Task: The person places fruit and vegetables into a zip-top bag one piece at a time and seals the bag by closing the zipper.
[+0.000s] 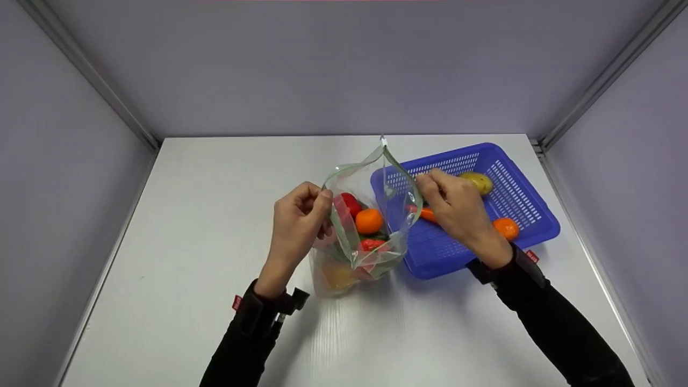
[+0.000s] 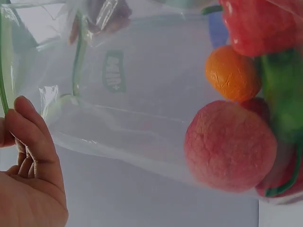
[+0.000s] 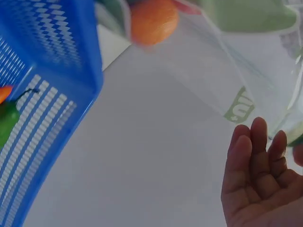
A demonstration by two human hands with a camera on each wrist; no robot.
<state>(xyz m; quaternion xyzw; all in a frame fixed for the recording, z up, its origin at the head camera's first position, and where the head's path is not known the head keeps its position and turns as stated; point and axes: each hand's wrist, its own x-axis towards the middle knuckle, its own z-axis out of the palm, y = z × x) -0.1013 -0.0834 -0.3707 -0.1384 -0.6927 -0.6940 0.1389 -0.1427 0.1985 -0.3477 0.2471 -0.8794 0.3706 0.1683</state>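
Observation:
A clear zip bag (image 1: 398,250) with a green-edged mouth is spread wide between both hands. My left hand (image 1: 301,220) pinches the left side of its rim between thumb and forefinger. On the opposite side, my right hand (image 1: 457,207) pinches the rim, over the basket. Inside the bag lie an orange (image 1: 369,221), a red pepper (image 2: 260,26), a green vegetable (image 2: 284,90) and a round pinkish-red fruit (image 2: 230,146). Something yellowish (image 1: 338,277) shows through the bag's lower part. A white slider (image 1: 384,142) sits at the far corner of the mouth.
A blue perforated basket (image 1: 524,196) stands to the right, partly behind the bag and my right hand. It holds a yellow fruit (image 1: 477,183), a small orange fruit (image 1: 506,228), a long orange vegetable (image 1: 428,215) and a green pepper (image 3: 8,120). Grey walls enclose the white table (image 1: 215,215).

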